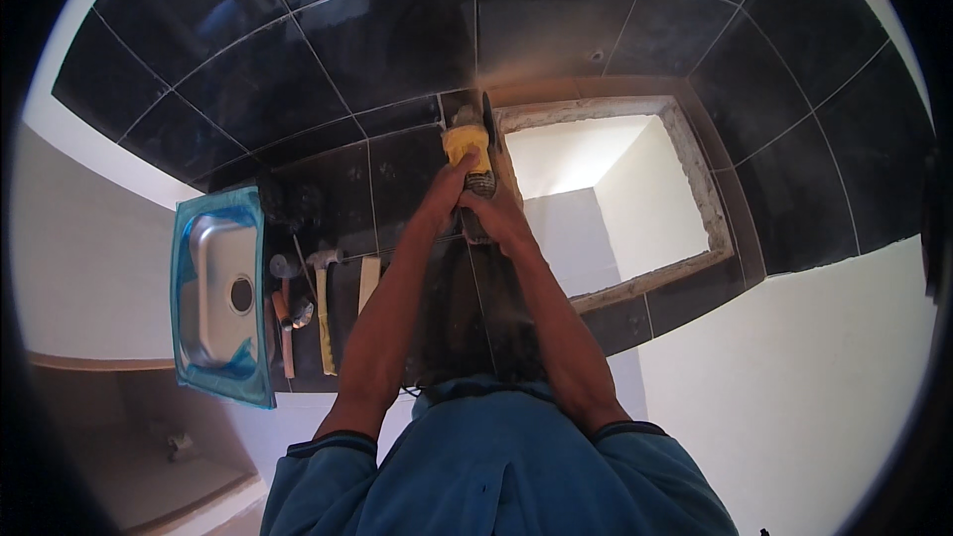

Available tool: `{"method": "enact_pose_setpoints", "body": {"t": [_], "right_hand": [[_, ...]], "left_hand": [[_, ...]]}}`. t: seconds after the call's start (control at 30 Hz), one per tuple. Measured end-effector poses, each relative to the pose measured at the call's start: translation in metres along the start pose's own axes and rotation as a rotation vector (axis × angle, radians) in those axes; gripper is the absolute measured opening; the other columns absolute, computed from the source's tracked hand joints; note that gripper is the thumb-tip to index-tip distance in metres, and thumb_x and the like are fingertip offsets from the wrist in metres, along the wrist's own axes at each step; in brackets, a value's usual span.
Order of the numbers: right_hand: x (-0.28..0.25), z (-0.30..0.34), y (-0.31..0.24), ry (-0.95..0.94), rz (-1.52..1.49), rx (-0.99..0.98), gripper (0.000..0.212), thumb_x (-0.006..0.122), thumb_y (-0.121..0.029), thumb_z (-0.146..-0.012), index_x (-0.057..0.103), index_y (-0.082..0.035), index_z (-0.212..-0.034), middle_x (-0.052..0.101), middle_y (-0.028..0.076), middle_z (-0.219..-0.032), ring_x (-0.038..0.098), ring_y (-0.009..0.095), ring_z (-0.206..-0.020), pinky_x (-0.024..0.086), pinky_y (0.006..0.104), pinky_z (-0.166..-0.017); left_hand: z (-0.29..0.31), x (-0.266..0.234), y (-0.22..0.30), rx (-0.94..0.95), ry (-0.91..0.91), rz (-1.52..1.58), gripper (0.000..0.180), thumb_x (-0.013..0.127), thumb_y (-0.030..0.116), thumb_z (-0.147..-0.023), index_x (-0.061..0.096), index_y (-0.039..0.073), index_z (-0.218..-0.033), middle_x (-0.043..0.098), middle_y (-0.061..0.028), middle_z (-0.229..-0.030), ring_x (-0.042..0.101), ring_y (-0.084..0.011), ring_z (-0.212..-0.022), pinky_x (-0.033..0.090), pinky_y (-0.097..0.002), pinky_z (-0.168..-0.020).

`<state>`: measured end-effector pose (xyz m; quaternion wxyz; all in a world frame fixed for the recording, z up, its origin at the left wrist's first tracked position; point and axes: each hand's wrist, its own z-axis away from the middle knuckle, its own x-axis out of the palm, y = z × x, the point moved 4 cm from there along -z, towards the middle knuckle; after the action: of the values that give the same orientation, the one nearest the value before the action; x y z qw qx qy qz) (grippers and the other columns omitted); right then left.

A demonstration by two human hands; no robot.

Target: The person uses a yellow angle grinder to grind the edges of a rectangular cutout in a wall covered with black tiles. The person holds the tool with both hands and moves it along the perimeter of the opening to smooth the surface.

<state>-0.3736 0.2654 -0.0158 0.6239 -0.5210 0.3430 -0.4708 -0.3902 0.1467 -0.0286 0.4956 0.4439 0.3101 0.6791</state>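
A yellow and dark angle grinder (465,146) is held in both of my hands at the left edge of a rectangular cutout (723,220) in the black tiled counter. My left hand (443,199) wraps the body from the left, its thumb up near the yellow part. Lower on the body, my right hand (499,215) is closed around it from the right. The dark cutting disc (487,117) stands on edge beside the cutout's far left corner. Brownish dust spreads from there along the back. Where exactly the disc meets the tile, I cannot tell.
A steel sink (213,278) with blue film on its rim stands at the left. Between it and my left arm lie a hammer (326,313), a red-handled tool (286,337) and a pale wooden strip (368,280). Black wall tiles (407,30) rise behind the counter.
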Motion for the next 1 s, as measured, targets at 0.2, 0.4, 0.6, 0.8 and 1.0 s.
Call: {"method": "enact_pose_setpoints", "body": {"t": [0.2, 0.4, 0.6, 0.8, 1.0], "right_hand": [[-0.004, 0.003, -0.004, -0.033, -0.003, 0.047, 0.053, 0.076, -0.024, -0.08, 0.063, 0.002, -0.125, 0.072, 0.012, -0.105, 0.071, 0.023, -0.09, 0.058, 0.0359, -0.075], [-0.005, 0.013, -0.004, -0.019, 0.005, 0.058, 0.051, 0.076, -0.022, -0.081, 0.063, 0.002, -0.124, 0.072, 0.011, -0.102, 0.071, 0.021, -0.086, 0.058, 0.0353, -0.069], [-0.004, 0.022, -0.012, -0.054, -0.017, 0.133, 0.05, 0.076, -0.023, -0.081, 0.063, 0.002, -0.122, 0.071, 0.011, -0.102, 0.071, 0.021, -0.087, 0.058, 0.0355, -0.07], [-0.004, 0.041, -0.01, 0.015, 0.037, 0.091, 0.051, 0.077, -0.022, -0.082, 0.062, 0.003, -0.124, 0.072, 0.011, -0.107, 0.071, 0.02, -0.088, 0.056, 0.035, -0.078], [-0.007, 0.044, 0.0, 0.018, 0.039, 0.01, 0.048, 0.077, -0.024, -0.082, 0.063, 0.002, -0.121, 0.072, 0.01, -0.102, 0.07, 0.019, -0.085, 0.056, 0.0339, -0.074]], "left_hand": [[0.002, 0.002, 0.001, -0.029, -0.013, 0.006, 0.057, 0.064, 0.053, -0.1, 0.061, 0.005, -0.131, 0.07, -0.0072, -0.112, 0.068, -0.0196, -0.101, 0.052, -0.0362, -0.094], [0.007, 0.003, -0.007, -0.023, 0.046, -0.011, 0.057, 0.065, 0.054, -0.099, 0.061, 0.006, -0.13, 0.07, -0.0065, -0.112, 0.068, -0.0193, -0.099, 0.052, -0.0361, -0.091], [0.011, 0.004, -0.006, 0.013, -0.008, 0.004, 0.056, 0.064, 0.053, -0.1, 0.061, 0.005, -0.13, 0.07, -0.0057, -0.11, 0.069, -0.0183, -0.098, 0.053, -0.0335, -0.087], [0.019, 0.007, -0.024, 0.021, 0.042, 0.087, 0.053, 0.063, 0.05, -0.101, 0.064, 0.002, -0.124, 0.071, -0.006, -0.103, 0.07, -0.0171, -0.091, 0.054, -0.0335, -0.081], [0.03, 0.012, -0.022, 0.074, 0.006, 0.071, 0.052, 0.064, 0.049, -0.101, 0.063, 0.003, -0.125, 0.071, -0.0055, -0.104, 0.07, -0.0172, -0.09, 0.055, -0.0333, -0.08]]}}
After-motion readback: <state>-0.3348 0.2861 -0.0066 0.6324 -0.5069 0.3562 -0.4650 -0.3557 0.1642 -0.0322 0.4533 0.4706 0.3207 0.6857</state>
